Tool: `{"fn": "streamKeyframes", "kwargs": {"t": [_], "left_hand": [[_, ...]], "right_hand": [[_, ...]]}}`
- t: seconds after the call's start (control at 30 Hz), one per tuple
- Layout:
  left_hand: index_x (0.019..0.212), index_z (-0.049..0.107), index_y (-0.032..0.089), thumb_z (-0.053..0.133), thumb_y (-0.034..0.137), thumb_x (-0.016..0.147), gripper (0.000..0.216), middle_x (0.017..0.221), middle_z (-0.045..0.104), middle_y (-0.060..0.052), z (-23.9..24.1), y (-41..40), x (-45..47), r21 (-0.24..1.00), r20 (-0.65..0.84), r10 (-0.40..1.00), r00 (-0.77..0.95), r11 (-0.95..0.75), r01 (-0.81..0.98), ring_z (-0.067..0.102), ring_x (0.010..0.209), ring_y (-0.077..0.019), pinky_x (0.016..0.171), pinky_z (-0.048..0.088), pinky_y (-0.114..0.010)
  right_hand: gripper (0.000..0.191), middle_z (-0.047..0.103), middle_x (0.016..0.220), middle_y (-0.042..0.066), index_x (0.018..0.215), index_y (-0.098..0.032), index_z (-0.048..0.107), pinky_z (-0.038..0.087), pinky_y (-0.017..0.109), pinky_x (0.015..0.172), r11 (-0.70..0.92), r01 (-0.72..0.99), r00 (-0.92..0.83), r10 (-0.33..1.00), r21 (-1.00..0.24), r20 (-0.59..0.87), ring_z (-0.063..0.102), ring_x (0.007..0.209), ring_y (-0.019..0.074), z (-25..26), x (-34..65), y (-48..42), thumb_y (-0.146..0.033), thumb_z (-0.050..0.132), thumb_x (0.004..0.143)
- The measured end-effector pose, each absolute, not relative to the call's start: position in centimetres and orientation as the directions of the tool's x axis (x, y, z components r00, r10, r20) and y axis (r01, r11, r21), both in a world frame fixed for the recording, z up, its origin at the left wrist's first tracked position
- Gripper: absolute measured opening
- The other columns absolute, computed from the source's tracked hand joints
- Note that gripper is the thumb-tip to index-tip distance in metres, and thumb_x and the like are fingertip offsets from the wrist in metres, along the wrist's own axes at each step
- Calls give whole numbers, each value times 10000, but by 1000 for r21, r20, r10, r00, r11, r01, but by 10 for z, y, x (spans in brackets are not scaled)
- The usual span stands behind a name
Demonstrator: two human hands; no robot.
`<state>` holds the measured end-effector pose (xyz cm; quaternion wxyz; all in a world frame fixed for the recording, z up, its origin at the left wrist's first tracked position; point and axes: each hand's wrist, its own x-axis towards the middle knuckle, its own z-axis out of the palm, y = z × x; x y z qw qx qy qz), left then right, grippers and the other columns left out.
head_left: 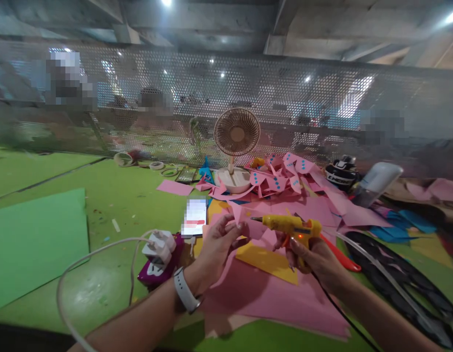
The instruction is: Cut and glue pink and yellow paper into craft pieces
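Note:
My right hand (310, 254) is wrapped round the handle of a yellow hot glue gun (290, 225), whose small orange light is lit. The gun's nozzle points left, close to the piece of pink paper (236, 211) pinched in the fingers of my left hand (223, 242). A white strap circles my left wrist. Beneath both hands lie pink paper sheets (255, 298) and a yellow paper piece (268, 262). Whether the nozzle touches the pink piece, I cannot tell.
A small fan (237, 133) stands behind, beside a heap of cut pink paper (281, 176). To the left are a phone (195, 217), a purple power strip (149, 274) with a white plug (160, 244), and a green sheet (39, 239). Tape rolls (123, 159) lie farther back.

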<state>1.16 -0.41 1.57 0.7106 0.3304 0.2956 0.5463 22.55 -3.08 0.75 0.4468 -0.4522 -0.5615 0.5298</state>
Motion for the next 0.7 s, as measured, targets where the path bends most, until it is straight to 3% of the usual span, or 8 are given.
{"fn": "streamKeyframes", "kwargs": {"t": [0.7], "left_hand": [[916, 524, 209, 745, 178, 663, 337, 709, 645, 37, 15, -5, 13, 815, -37, 974, 225, 160, -557, 622, 677, -111, 679, 505, -237]], "right_hand": [[440, 497, 470, -27, 867, -123, 619, 258, 192, 376, -10, 102, -232, 972, -995, -33, 349, 375, 61, 4, 226, -31, -547, 536, 787]]}}
